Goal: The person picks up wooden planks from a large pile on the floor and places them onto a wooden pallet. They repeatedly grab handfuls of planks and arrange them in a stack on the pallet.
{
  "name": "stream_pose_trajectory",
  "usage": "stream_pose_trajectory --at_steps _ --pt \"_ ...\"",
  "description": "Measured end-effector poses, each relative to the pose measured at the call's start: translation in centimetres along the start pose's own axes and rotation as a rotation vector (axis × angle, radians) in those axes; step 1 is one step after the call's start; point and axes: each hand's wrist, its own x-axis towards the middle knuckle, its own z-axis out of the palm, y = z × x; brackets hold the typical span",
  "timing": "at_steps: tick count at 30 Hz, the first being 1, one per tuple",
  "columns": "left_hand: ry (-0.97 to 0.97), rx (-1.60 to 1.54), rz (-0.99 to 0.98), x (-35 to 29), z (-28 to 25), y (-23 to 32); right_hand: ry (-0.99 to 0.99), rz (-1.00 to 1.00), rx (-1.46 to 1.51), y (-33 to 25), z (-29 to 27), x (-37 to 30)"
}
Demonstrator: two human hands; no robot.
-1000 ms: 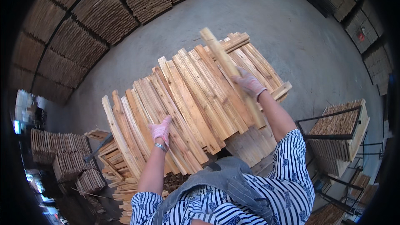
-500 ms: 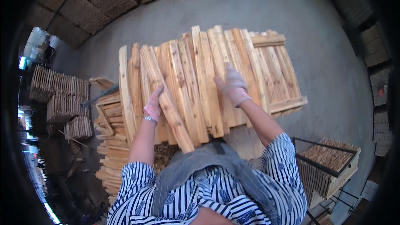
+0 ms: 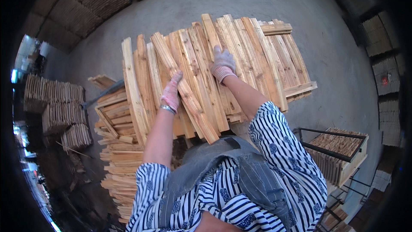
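Reaching forward with the arm extended toward eleven o'clock from the torso, the left hand in a pink-and-white knitted glove (image 3: 171,91) lays its fingers close together along a long, pale-brown wooden plank (image 3: 193,103) slanting from eleven toward five o'clock. The right hand in a greyish-pink knitted glove (image 3: 223,65), at twelve, touches a narrow yellowish wooden plank (image 3: 210,30), fingers partly bent; whether either hand pinches, I cannot tell. Half a second ago, the right hand's fingers were more spread, farther toward one o'clock.
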Motion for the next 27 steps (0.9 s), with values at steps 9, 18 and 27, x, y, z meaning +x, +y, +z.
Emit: stream_pose_trajectory --at_steps 9,18,27 --pt "-0.122 -0.152 -0.114 1.3 -0.4 -0.7 -0.125 0.194 0.227 0.3 0.6 2.5" --pt "-0.001 -0.092 -0.141 0.6 0.6 -0.3 0.204 0.022 0.271 21.3 -9.7 4.4" --pt "0.038 -0.057 -0.114 0.1 0.7 0.0 -0.094 0.236 -0.031 24.5 -6.0 2.9"
